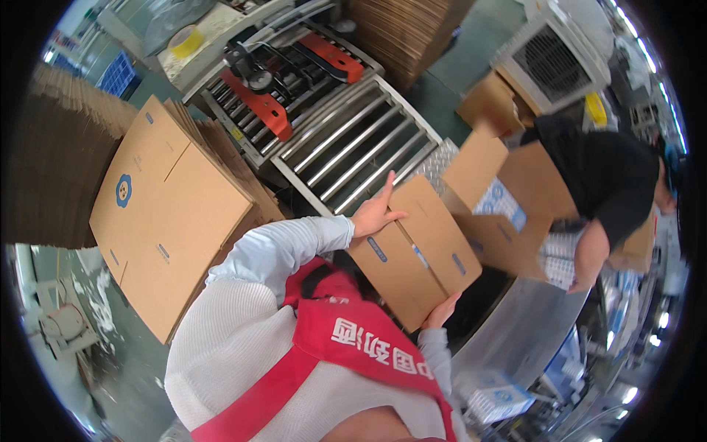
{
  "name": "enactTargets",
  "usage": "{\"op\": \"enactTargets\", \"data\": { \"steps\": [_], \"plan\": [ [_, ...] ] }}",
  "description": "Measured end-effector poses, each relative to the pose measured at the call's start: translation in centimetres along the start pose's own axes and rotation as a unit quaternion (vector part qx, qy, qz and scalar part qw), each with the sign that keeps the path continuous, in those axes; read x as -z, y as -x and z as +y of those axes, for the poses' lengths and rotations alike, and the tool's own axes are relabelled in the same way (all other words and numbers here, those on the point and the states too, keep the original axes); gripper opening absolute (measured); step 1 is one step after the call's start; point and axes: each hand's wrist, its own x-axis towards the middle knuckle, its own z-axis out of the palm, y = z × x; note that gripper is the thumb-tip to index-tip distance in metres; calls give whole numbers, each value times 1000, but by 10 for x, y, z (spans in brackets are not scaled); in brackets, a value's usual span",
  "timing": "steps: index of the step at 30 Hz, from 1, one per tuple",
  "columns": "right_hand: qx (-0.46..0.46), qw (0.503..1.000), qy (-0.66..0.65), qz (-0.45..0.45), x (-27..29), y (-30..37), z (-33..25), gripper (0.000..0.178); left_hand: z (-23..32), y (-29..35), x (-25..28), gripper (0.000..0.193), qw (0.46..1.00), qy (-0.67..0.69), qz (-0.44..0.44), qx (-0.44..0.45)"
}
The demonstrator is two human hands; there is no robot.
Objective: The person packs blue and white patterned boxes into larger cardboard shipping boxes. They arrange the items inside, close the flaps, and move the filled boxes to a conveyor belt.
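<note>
In front of me is a brown cardboard box (416,254), its top flaps folded together along a seam with a small blue-and-white patch showing between them. My left hand (374,214) grips its far left edge, thumb over the top and index finger stretched out toward the rollers. At the opposite, near right end, my right hand (442,312) holds the box, with most of its fingers hidden under or behind it. An open carton (479,173) stands just right of my box, with white-and-blue packs (501,205) inside.
A co-worker in black (596,173) leans over the open carton at the right. A roller conveyor (353,151) with red guides (261,107) lies ahead. Flattened cartons (162,214) stand at the left, a metal chute (515,331) at the right. A fan unit (556,59) stands behind.
</note>
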Motion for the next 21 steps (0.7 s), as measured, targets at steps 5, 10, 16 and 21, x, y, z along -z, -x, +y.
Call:
{"op": "enactTargets", "data": {
  "steps": [5,10,16,21],
  "plan": [
    [-27,992,-66,-104,-151,-7,33,70,-25,-101,124,102,941,-227,140,-207],
    [65,994,75,-37,-343,-74,61,65,-19,-107,194,76,831,-456,145,-282],
    [273,903,331,35,-500,-138,35,55,-44,-140,266,76,838,-453,265,-147],
    [266,874,404,55,-550,-143,40,57,-60,-162,318,73,856,-417,257,-168]
  ]
}}
